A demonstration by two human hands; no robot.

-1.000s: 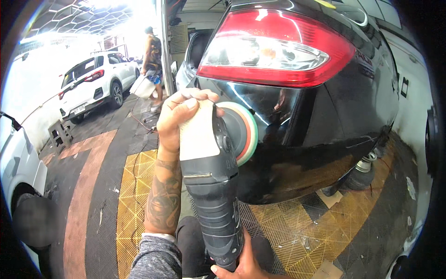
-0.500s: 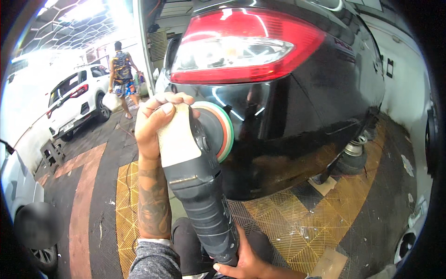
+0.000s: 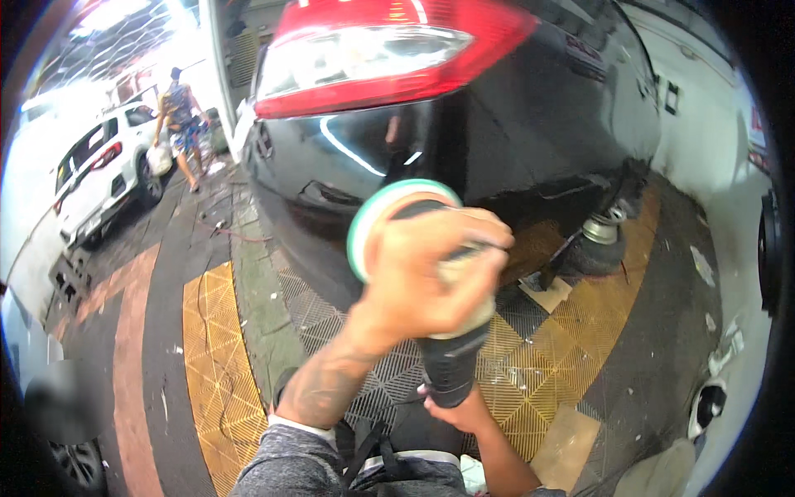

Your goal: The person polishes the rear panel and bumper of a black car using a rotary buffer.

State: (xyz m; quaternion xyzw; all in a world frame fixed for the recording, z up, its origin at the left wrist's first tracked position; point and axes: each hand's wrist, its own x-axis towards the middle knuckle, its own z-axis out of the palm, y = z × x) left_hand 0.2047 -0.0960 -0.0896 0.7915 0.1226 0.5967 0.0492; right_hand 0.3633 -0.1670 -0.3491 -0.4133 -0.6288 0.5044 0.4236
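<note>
My left hand (image 3: 418, 277), slightly blurred, is closed over the front of a black and cream polisher (image 3: 454, 364). My right hand (image 3: 465, 407) is wrapped round the tool's rear end, low and close to my body. At the polisher's head, a round pad (image 3: 359, 230) with green and orange layers faces the car's black rear bumper (image 3: 480, 166). Whether the pad touches the paint cannot be made out. Above it sits the red and clear tail light (image 3: 364, 62). My left hand hides much of the tool's head.
A round dark object with a metal top (image 3: 603, 236) stands right of the bumper on yellow and black floor tiles (image 3: 530, 398). Cardboard pieces (image 3: 571, 447) lie nearby. A cable (image 3: 222, 377) crosses the floor. At back left, a person (image 3: 180, 116) walks near a white car (image 3: 103, 166).
The polisher and both hands have moved right, its pad turning toward the bumper. My left hand now covers the tool's head from above. The view has shifted, and the person behind walked farther off.
</note>
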